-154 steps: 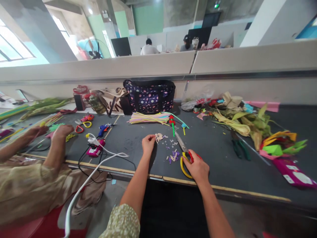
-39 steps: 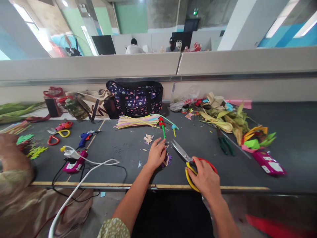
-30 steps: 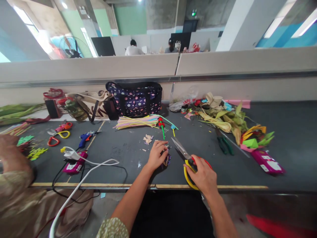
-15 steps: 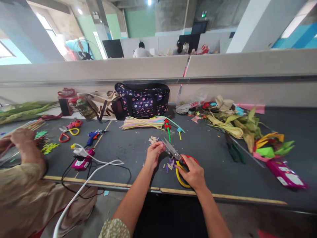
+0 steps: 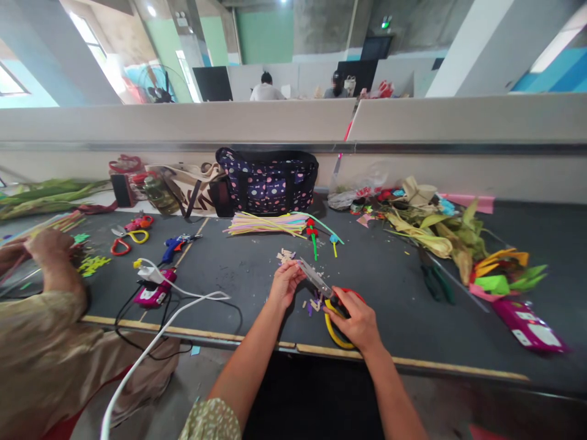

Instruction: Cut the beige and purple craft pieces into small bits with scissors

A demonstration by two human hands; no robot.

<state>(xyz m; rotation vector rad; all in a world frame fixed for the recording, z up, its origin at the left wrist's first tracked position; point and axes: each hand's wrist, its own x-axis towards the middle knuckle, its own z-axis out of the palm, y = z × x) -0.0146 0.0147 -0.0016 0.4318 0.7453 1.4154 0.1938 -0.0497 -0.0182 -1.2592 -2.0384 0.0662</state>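
Observation:
My right hand (image 5: 355, 319) grips the red and yellow handles of a pair of scissors (image 5: 316, 280), whose blades point up and left. At their tips, my left hand (image 5: 287, 282) is closed in a pinch; what its fingers hold is too small to make out. Just below the blades lie small purple and beige cut pieces (image 5: 314, 304) on the dark table. A little pile of beige pieces (image 5: 286, 255) sits behind my left fingers. Farther back are a bundle of pastel strips (image 5: 268, 224), a green stem with red tufts (image 5: 312, 235) and a yellow stem with a blue tuft (image 5: 334, 242).
To the left are a blue glue gun (image 5: 173, 249), a magenta power strip (image 5: 155, 292) with a white cable, other scissors (image 5: 126, 238) and a co-worker's hand (image 5: 49, 247). A patterned bag (image 5: 270, 183) stands behind. At right lie dried husks (image 5: 433, 229), pliers (image 5: 433, 278) and another magenta box (image 5: 529, 324).
The scissor blades have come closer together and swung nearer to my left fingertips. The view has shifted slightly. Both hands stay in nearly the same place.

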